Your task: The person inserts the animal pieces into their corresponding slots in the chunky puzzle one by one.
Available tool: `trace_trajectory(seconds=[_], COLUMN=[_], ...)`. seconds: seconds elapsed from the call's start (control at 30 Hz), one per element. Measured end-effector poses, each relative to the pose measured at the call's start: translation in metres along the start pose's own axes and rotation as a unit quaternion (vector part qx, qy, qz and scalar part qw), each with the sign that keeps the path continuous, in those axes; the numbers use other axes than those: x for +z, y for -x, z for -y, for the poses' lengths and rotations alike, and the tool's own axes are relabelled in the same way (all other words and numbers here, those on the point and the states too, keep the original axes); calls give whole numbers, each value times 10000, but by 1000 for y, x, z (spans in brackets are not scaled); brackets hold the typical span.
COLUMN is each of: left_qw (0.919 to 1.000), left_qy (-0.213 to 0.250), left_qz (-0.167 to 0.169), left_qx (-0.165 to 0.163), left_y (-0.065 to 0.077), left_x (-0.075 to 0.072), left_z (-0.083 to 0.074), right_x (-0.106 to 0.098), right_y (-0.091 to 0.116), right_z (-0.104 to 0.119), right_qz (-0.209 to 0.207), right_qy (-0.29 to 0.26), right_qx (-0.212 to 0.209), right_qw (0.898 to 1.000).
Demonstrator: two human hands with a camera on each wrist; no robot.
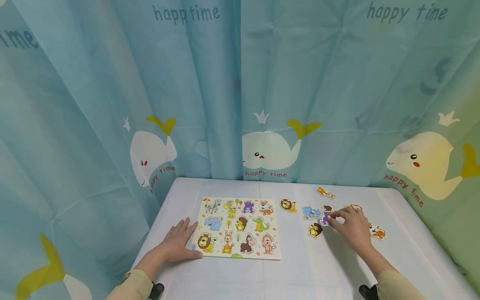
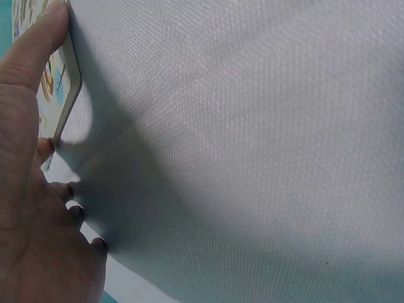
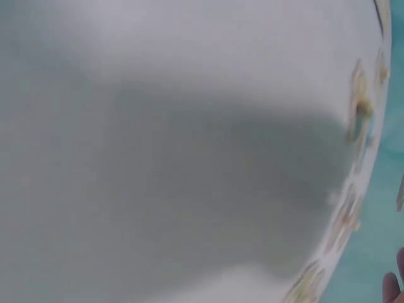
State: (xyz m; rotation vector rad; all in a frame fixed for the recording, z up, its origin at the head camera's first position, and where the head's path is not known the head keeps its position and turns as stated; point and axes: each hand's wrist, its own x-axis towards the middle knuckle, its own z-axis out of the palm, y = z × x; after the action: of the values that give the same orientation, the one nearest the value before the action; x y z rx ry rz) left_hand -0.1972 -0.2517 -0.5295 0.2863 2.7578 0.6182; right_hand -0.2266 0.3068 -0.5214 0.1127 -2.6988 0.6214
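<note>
A wooden animal puzzle board (image 1: 233,230) lies flat on the table. My left hand (image 1: 179,242) rests at its left side, fingers extended, the thumb on the lower left corner; the left wrist view shows the thumb (image 2: 53,22) along the board's edge. To the right of the board, my right hand (image 1: 350,227) pinches a purple hippo puzzle piece (image 1: 325,218) between thumb and fingers. Around it lie a blue elephant piece (image 1: 311,213), a hedgehog piece (image 1: 315,229) and a monkey piece (image 1: 354,206), partly hidden by the hand. Only some fingertips (image 3: 391,287) show in the right wrist view.
A lion piece (image 1: 288,205) lies just right of the board. Near the far edge is a kangaroo piece (image 1: 326,193), and a tiger piece (image 1: 377,231) lies beyond the right hand. A blue whale-print curtain (image 1: 221,104) hangs behind the white table (image 1: 300,271).
</note>
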Motion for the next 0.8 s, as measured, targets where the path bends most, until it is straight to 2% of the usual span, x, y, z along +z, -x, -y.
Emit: trace_trajectory(seconds=[0.43,0.67,0.8], left_qw=[10000,9997,9999], left_qy=[69,142,110], left_qz=[30,-148,-60], left_qx=[-4,100,115], left_y=[0,-4,-2], left_x=[-1,7,4], left_z=[0,8,6], right_x=[30,42,47], right_y=[-35,-51,-58], right_z=[56,83,99], right_qz=[280,303,404], right_qy=[-330,-343,-406], right_qx=[-254,-498,-549], right_qw=[9987,9977,9969])
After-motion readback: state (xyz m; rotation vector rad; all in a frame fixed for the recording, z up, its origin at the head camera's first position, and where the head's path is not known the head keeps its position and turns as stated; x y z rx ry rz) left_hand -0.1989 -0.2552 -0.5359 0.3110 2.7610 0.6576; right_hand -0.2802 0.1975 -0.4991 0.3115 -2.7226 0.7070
